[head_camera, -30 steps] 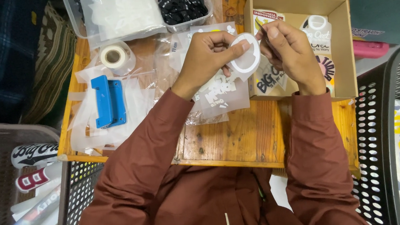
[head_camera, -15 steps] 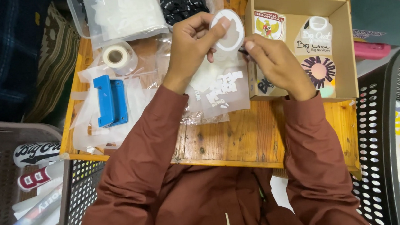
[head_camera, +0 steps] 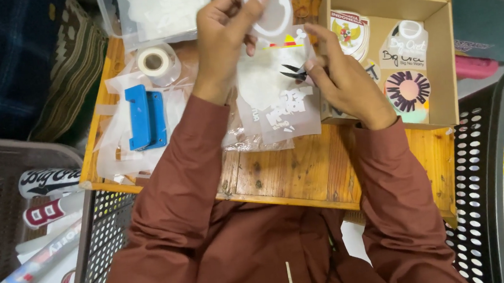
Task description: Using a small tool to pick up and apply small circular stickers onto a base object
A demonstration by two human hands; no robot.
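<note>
Wooden surface [head_camera: 304,173] is cluttered as my left hand [head_camera: 226,36] is pinching a thin, floppy white sticker cutout [head_camera: 269,4] by its edge, my right hand [head_camera: 338,75] gripping small scissors [head_camera: 294,73].

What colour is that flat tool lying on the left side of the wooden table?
Blue; the flat tool shows clearly in the head view, resting on clear plastic sheets.

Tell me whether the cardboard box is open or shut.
Open: the cardboard box has its flaps raised, and stickers show inside.
</note>
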